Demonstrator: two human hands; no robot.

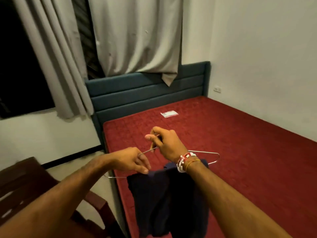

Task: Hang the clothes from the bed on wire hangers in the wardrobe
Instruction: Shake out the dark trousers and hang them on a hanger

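At lower centre of the frame a dark navy garment (pixel 168 200) hangs draped over the bottom bar of a wire hanger (pixel 214 155), above the near corner of the red mattress (pixel 240 152). The right hand (pixel 169 145) curls round the hanger's neck by the hook. The left hand (pixel 130 160) pinches the left sloping wire, fingertips at the cloth's top edge. The garment is only draped, so tilting the hanger while carrying it to the wardrobe, which is out of view, could let it slide off.

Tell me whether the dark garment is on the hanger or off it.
On: the garment drapes over the hanger's bottom wire, hanging down; left hand and right hand hold the hanger.
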